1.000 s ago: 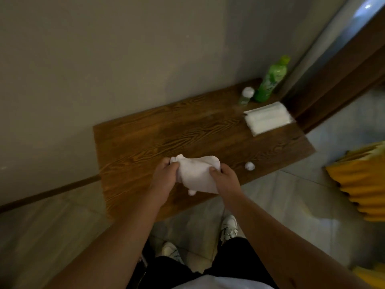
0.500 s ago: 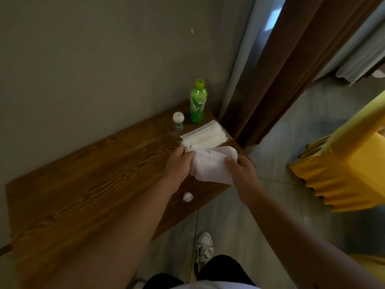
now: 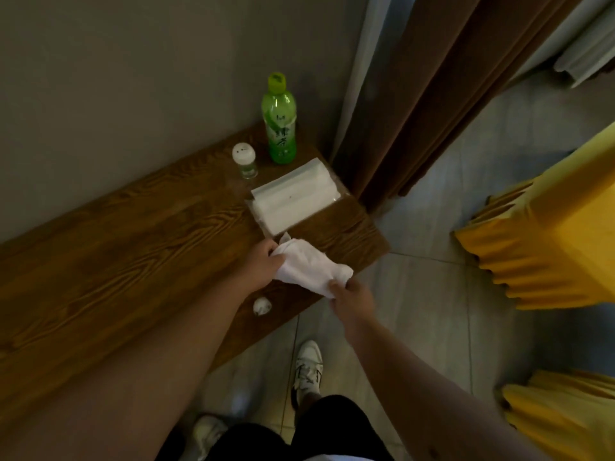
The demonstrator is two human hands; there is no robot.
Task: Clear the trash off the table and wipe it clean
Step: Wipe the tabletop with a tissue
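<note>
A dark brown wooden table [image 3: 133,261] is showing a bold, wavy grain pattern in lighter brown. A plain white cloth [image 3: 309,267] is lying over its near edge. A bright green bottle [image 3: 279,128] with a yellow-green cap is displaying dark characters on a pale label. Beside it, a small clear jar [image 3: 245,160] is wearing a white lid. A white tissue pack [image 3: 294,197] is sitting in clear wrapping. A small white crumpled ball [image 3: 262,306] is resting on the wood. The wall is showing grey, the curtain [image 3: 426,94] brown, the floor pale grey tile. Yellow pleated fabric [image 3: 549,244] is glowing at right. White shoes and black shorts are showing below.
</note>
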